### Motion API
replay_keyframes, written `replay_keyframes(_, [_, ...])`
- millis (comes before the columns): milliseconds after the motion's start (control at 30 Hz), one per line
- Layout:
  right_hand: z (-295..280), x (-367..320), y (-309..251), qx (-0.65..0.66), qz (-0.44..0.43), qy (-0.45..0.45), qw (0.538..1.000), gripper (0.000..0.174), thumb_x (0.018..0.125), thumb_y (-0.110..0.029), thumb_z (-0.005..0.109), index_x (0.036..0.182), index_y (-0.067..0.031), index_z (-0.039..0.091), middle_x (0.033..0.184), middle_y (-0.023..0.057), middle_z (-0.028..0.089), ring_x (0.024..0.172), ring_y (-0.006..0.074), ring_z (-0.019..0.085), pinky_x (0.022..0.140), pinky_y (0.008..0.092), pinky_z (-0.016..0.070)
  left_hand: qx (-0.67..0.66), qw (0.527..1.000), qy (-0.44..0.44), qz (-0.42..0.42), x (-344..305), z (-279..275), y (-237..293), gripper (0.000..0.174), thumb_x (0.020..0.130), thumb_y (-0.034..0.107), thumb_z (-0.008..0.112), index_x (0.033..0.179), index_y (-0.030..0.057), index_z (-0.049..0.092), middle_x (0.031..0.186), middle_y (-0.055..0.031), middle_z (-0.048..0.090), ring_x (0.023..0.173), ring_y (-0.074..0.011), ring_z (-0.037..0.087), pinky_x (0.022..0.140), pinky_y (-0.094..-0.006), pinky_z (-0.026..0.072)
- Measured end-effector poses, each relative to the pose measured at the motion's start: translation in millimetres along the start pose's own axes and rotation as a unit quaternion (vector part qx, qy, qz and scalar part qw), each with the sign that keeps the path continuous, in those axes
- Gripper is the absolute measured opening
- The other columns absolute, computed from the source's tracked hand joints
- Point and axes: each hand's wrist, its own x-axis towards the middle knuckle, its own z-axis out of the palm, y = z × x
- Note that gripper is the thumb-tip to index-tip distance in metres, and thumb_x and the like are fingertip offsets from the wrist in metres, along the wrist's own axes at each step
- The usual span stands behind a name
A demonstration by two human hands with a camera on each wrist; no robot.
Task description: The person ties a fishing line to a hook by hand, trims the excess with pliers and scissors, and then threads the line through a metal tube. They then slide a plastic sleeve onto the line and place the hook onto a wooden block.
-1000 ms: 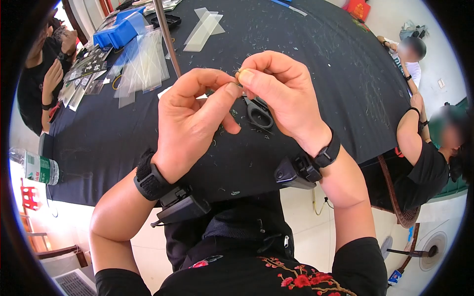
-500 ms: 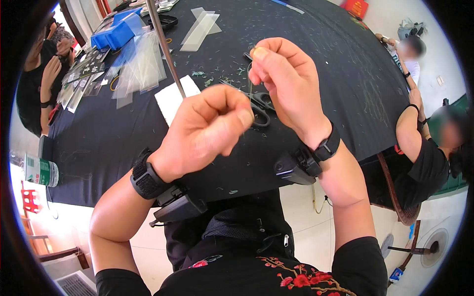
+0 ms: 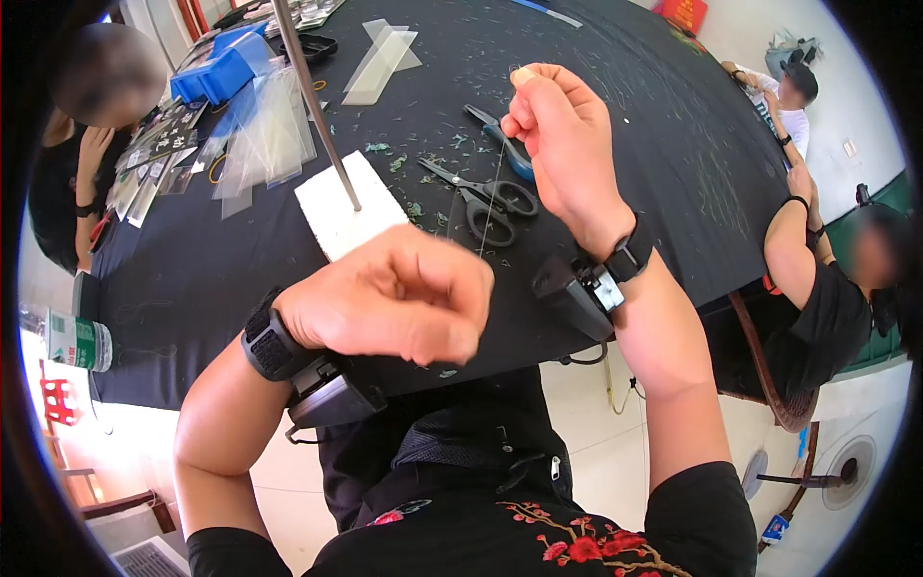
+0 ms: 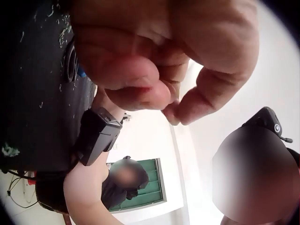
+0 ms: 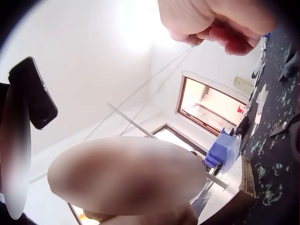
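Note:
My right hand (image 3: pixel 572 144) is raised over the table, thumb and forefinger pinching the end of a thin thread (image 3: pixel 496 178). That thread runs down toward my left hand (image 3: pixel 404 293), whose curled fingers and thumb grip its lower part close to the table's front edge. In the right wrist view, two thin strands (image 5: pixel 168 75) stretch away from the right fingertips. Black-handled scissors (image 3: pixel 490 216) lie partly spread behind the thread. Beside the right hand is a blue-handled cutting tool (image 3: pixel 517 159), partly covered by that hand.
A metal rod (image 3: pixel 322 125) stands in a white block (image 3: pixel 336 197) left of the scissors. Small green scraps (image 3: pixel 413 207) litter the black cloth (image 3: pixel 192 298). Clear plastic sheets (image 3: pixel 269 144) and a blue bin (image 3: pixel 216 82) are at the back left. Other people sit at both sides.
From fingertips together, my hands have drawn apart: the left moved down toward my body, the right up and away. The thread between them now shows, and the scissors are uncovered.

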Motion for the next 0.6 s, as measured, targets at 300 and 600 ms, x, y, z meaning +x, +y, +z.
replay_keyframes(300, [24, -25, 8, -0.049, 0.033, -0.141, 0.988, 0.007, 0.082, -0.009, 0.054, 0.080, -0.0021, 0.054, 0.065, -0.0018, 0.050, 0.057, 0.0059, 0.046, 0.053, 0.0198, 0.0380, -0.008, 0.926, -0.302, -0.227, -1, 17, 6, 0.017, 0.079, 0.008, 0.061, 0.094, 0.0010, 0.064, 0.095, -0.0129, 0.062, 0.073, -0.0155, 0.060, 0.052, -0.0197, 0.0426])
replay_keyframes(600, [33, -39, 0, -0.011, 0.054, -0.179, 0.982, 0.007, 0.083, -0.009, 0.051, 0.080, -0.0036, 0.052, 0.065, -0.0020, 0.048, 0.057, 0.0054, 0.046, 0.053, 0.0186, 0.0364, -0.160, 0.919, -0.355, 0.065, 5, 47, 40, 0.071, 0.077, -0.009, 0.054, 0.135, -0.0035, 0.012, 0.085, -0.0265, 0.061, 0.075, -0.0270, 0.065, 0.060, -0.0276, 0.0513])
